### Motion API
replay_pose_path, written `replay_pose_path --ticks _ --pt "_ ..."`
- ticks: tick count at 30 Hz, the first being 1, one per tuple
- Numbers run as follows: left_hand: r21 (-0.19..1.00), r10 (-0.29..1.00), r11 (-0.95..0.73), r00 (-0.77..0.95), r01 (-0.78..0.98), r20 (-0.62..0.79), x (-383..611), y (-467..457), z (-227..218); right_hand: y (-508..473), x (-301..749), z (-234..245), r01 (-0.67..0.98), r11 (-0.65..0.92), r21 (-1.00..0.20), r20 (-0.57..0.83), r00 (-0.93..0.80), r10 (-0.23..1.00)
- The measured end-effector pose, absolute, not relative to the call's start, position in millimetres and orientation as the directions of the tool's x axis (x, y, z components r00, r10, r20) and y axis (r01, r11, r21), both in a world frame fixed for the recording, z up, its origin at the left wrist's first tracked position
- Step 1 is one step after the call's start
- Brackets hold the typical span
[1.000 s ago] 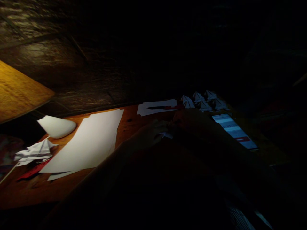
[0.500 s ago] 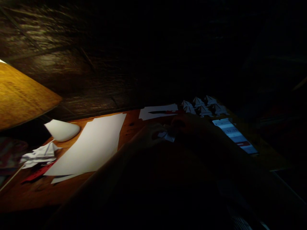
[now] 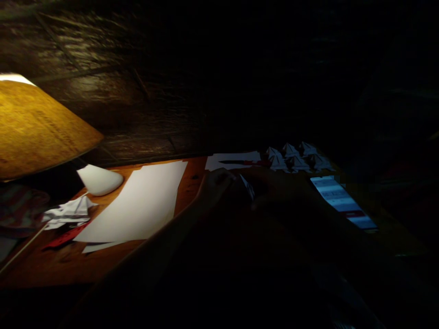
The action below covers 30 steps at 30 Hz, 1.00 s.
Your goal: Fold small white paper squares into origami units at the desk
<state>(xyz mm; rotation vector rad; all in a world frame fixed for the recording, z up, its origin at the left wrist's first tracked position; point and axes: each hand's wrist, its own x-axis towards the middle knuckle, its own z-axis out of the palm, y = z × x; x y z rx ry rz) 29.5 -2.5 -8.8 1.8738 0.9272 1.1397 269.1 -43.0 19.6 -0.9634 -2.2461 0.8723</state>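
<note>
In the dim middle of the table, my right hand [image 3: 269,186] grips a small folded white paper [image 3: 247,186], seen nearly edge-on. My left hand [image 3: 216,183] is just left of it, its fingers curled in with the tips close to the paper's upper end. Whether those tips pinch anything is lost in the dark. Beyond my hands lies a knife [image 3: 240,162] with a red handle, on top of some white paper sheets [image 3: 214,161]. Several folded paper shapes [image 3: 297,163] stand in two rows at the back right.
A lit lamp with a yellowish shade [image 3: 44,132] and white base [image 3: 99,179] stands at the left. Large white sheets [image 3: 144,201] lie before it, beside crumpled printed paper [image 3: 72,212] and a red flat item [image 3: 66,236]. A phone [image 3: 343,201] glows on the right.
The folded paper has turned from showing its face to nearly edge-on. My left hand has shifted slightly up and away from it. The whole view has moved a little, carrying the scene rightward.
</note>
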Motion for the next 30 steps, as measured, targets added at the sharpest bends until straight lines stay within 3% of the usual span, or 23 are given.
replay_pose_path --ticks 3,7,12,20,26,30 --pt "0.944 0.912 -0.315 0.308 0.1 0.272 30.6 -1.4 -9.6 -41.0 266.8 14.7 0.469 0.387 -0.794 0.176 -0.432 0.885" --pt "0.989 0.94 -0.119 0.311 -0.092 0.142 30.4 -3.6 -8.5 -30.6 264.9 5.6 0.448 0.352 -0.822 0.213 -0.331 0.919" --pt "0.987 0.88 -0.161 0.45 -0.013 0.15 30.2 -7.2 -2.2 -29.4 263.0 9.1 0.432 0.32 -0.843 0.167 -0.355 0.92" --pt "0.987 0.893 -0.157 0.426 -0.012 0.147 32.3 -0.9 -7.5 -23.2 260.5 0.8 0.192 0.191 -0.963 0.141 -0.247 0.959" --pt "0.998 0.867 -0.046 0.495 -0.037 0.058 28.5 2.1 -14.1 -19.2 263.9 -5.0 0.183 0.168 -0.969 0.103 -0.316 0.943" --pt "0.996 0.862 -0.089 0.501 0.0 0.077 27.6 4.4 -17.8 -20.4 266.7 -1.6 0.296 0.301 -0.906 0.166 -0.406 0.899"
